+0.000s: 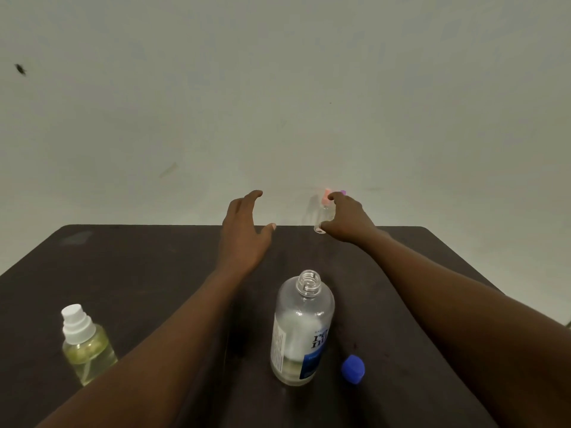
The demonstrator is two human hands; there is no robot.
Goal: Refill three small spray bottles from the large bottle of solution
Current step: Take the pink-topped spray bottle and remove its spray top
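Gripping upright pink-capped spray bottle (324,215) at far surface (148,261) edge: right hand (344,220); left hand (244,233) open, beside it; uncapped large bottle (302,329) stands nearer

Both bare arms stretch forward from the lower corners of the view, drawing closer together toward the far middle. The left forearm (173,332) runs up from the lower left with a straight wrist. The left grip (244,233) hovers with its back upward, fingers (253,195) loosely arched forward and thumb (268,229) spread out to the right, holding nothing. The right forearm (448,288) comes in from the lower right. The right grip (346,220) curls round a small spray bottle (326,214), thumb (324,225) at its base and forefinger (333,196) hooked over its top.
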